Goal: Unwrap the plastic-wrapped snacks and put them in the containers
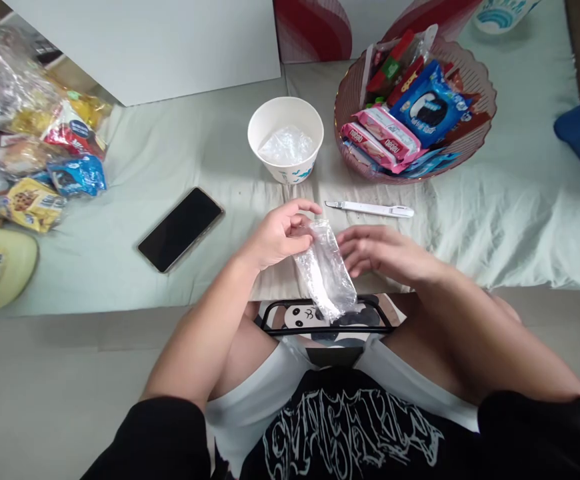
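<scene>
The left hand (294, 230) pinched a clear plastic bag (326, 267) near its upper end, between the thumb and bent fingers. The bag slanted toward five o'clock, its lower end reaching past the near edge of the cloth-covered table (470, 227) and overlapping, in this view, a black-framed panda-printed panel (297, 315) at six o'clock. At the bag's three o'clock side was the right hand (383, 253), unclenched, its fingers loosely bent toward the film; whether the fingertips touched it could not be told. With the bag as the clock's centre, a white paper cup (290, 175) stood between eleven and twelve, crumpled clear plastic (288, 145) inside it. A craft knife (369, 209) lay between one and two, its blade pointing toward nine. Beyond the knife, at one o'clock, sat a ribbed pink bowl (346, 100) heaped with wrapped snacks, among them a blue packet (430, 107) and pink packets (390, 133). A phone (181, 229), screen dark, lay between nine and ten. Farther out, near ten, was a pile of packaged snacks (45, 153), with a pale yellow container (0, 270) at nine.
</scene>
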Available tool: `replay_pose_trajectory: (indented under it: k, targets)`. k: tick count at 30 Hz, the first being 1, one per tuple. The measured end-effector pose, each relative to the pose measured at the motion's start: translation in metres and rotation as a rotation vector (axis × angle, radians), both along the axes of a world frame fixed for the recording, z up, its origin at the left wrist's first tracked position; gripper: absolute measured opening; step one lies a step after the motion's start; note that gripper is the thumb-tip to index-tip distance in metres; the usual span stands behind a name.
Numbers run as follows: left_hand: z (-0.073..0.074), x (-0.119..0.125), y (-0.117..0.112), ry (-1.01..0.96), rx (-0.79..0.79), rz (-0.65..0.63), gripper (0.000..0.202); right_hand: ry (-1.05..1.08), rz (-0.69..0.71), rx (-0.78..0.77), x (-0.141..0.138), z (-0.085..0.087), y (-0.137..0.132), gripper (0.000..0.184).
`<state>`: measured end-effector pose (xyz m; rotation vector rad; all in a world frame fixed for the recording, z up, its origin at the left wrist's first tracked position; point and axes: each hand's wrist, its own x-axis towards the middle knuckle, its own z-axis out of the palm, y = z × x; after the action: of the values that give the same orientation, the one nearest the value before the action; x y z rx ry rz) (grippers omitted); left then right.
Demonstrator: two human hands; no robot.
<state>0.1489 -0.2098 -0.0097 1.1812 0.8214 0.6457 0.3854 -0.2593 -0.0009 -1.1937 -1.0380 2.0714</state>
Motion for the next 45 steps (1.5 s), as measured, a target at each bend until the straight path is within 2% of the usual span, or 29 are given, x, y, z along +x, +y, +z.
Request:
replay_pose_trajectory:
  k: [2, 4, 7, 10, 12, 15, 17, 19, 22, 25, 28, 31, 34, 37, 41, 45]
  targets:
    - [-0.003, 0.003, -0.001, 0.016, 0.045, 0.022, 0.043, -0.054, 0.185, 0.059, -0.010, 0.002, -0.003, 0.035]
    - [-0.004, 0.004, -0.001, -0.020, 0.044, 0.054, 0.048, -0.118, 0.206, 0.201, -0.016, 0.004, -0.007, 0.030]
    - [-0.004, 0.004, -0.002, -0.111, 0.005, 0.093, 0.062, -0.261, 0.044, 0.449, -0.018, 0.005, -0.009, 0.026]
    - [-0.003, 0.004, -0.004, -0.039, 0.034, 0.103, 0.050, -0.449, -0.108, 0.668, -0.015, 0.004, -0.008, 0.018]
    - [-0.001, 0.005, -0.007, 0.066, 0.132, 0.144, 0.029, -0.567, -0.180, 0.835, -0.014, 0.004, -0.008, 0.013]
    - [0.003, 0.004, -0.014, 0.116, 0.408, 0.209, 0.003, -0.625, -0.298, 1.165, -0.013, 0.003, -0.010, 0.015]
    - [0.005, 0.002, -0.019, 0.064, 0.597, 0.208, 0.003, -0.566, -0.342, 1.348, -0.013, 0.003, -0.013, 0.021]
    - [0.005, 0.001, -0.024, 0.012, 0.710, 0.201, 0.014, -0.509, -0.328, 1.426, -0.013, 0.002, -0.016, 0.027]
    - [0.002, -0.001, -0.026, 0.058, 0.810, 0.190, 0.032, -0.510, -0.288, 1.440, -0.013, -0.001, -0.018, 0.031]
    - [-0.002, -0.005, -0.024, 0.207, 0.871, 0.228, 0.025, -0.571, -0.324, 1.424, -0.014, -0.005, -0.017, 0.030]
    - [-0.007, -0.009, -0.023, 0.304, 0.698, 0.154, 0.045, -0.616, -0.408, 1.395, -0.014, -0.008, -0.012, 0.029]
    - [-0.015, -0.008, -0.024, 0.247, 0.502, 0.019, 0.060, -0.599, -0.402, 1.358, -0.014, -0.010, -0.009, 0.029]
    - [-0.021, -0.001, -0.023, 0.118, 0.473, 0.051, 0.042, -0.545, -0.360, 1.338, -0.014, -0.012, -0.008, 0.027]
    - [-0.020, 0.003, -0.020, 0.054, 0.543, 0.113, 0.023, -0.481, -0.350, 1.339, -0.014, -0.016, -0.008, 0.024]
    - [-0.014, 0.001, -0.016, 0.072, 0.672, 0.138, 0.019, -0.451, -0.393, 1.244, -0.013, -0.022, -0.007, 0.013]
    - [-0.010, 0.003, -0.016, 0.042, 0.672, 0.146, 0.019, -0.434, -0.409, 1.110, -0.015, -0.023, -0.007, 0.027]
